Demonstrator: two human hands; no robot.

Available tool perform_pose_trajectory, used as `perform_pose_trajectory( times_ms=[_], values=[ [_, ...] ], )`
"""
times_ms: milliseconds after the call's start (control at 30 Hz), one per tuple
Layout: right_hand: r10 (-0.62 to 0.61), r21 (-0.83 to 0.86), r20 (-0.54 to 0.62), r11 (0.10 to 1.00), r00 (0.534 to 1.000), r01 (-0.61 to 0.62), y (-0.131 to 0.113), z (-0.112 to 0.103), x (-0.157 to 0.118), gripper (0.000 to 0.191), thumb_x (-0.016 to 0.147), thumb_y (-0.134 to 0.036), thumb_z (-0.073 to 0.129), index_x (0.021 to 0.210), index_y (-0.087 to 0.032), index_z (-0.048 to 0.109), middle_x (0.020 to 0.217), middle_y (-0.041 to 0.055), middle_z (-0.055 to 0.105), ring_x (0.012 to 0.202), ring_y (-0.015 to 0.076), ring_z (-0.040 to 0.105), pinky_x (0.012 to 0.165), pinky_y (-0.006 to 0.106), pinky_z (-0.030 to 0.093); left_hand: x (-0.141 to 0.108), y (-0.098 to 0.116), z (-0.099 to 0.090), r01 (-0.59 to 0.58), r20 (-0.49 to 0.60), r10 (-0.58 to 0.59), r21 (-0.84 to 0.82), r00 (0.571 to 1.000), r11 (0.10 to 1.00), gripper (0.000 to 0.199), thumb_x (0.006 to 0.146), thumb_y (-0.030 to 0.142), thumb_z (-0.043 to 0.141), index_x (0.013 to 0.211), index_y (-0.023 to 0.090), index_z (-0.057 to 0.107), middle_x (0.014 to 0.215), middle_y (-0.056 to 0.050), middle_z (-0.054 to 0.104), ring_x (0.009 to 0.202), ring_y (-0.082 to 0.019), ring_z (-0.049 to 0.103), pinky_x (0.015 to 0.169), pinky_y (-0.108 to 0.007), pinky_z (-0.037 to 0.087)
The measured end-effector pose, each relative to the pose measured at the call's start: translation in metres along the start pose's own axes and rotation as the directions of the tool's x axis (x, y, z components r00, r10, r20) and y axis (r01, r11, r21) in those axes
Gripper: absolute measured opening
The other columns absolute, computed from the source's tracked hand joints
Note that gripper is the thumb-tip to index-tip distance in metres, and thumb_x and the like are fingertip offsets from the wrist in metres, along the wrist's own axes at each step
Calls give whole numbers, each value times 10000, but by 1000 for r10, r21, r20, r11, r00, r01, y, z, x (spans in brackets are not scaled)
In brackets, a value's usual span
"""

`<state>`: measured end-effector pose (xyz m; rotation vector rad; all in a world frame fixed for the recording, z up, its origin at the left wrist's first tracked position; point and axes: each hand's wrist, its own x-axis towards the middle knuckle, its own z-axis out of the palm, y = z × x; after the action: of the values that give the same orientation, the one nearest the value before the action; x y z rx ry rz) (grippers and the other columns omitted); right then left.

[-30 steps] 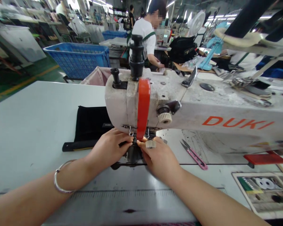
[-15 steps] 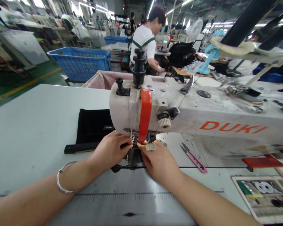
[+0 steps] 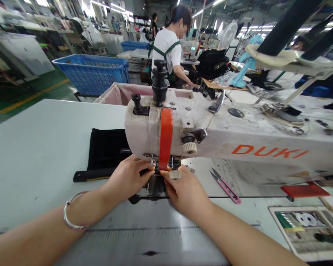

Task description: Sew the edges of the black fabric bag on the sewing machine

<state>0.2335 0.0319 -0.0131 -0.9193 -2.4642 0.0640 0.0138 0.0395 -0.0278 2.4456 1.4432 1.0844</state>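
Leaning further forward now, the co-worker [image 3: 166, 48] reaches across beyond the machine. Up close, the left hand [image 3: 126, 179] and right hand [image 3: 184, 195] stay together at the presser foot [image 3: 153, 160] of the DUKI sewing machine [image 3: 238, 142], hiding whatever they pinch. An orange guard [image 3: 165, 138] blocks the needle. Black fabric [image 3: 107, 149] lies behind on the worktop [image 3: 44, 155], with pink-handled snips [image 3: 225, 186] off to the right.

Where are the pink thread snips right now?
In the head view, the pink-handled thread snips lie on the white sewing table, to the right of the person's right hand and just below the arm of the DUKI sewing machine.
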Motion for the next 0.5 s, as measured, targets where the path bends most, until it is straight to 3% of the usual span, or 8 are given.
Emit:
perform_pose_trajectory(
  times_ms=[133,333,433,500],
  values=[
    [5,10,6,1000,1000,-5,-1,0,-1,150,909,-139,487,887,-176,631,1048,37,694,898,218,529,793,367,482,-1,6,-3,-65,-22,64,-21,998,998,58,858,156,659,822,201,669,875,30,687,863,-162,620,813,-318,482],
    [27,25,-4,999,1000,-26,2,1,-1,135,889,-128,525,948,-161,642,1247,55,654,990,233,547,856,391,506,0,2,1,-57,-23,58,12,998,998,50,847,162,684,830,208,674,864,37,687,868,-170,619,792,-313,472],
    [5,65,-49,998,999,-1,6,0,-3,228,898,-121,518,1075,-169,653,1220,54,657,1043,220,558,900,385,508,3,-5,2,-72,16,72,56,997,996,36,892,220,663,915,204,686,973,15,690,969,-170,607,882,-309,468],
    [-5,98,-103,995,995,15,9,-1,-5,243,907,-118,512,1097,-178,651,1153,45,668,1035,196,566,898,358,510,3,-8,-5,-86,68,79,112,995,990,207,912,345,659,1051,194,687,1105,-30,662,1082,-201,566,989,-349,437]
  ],
)
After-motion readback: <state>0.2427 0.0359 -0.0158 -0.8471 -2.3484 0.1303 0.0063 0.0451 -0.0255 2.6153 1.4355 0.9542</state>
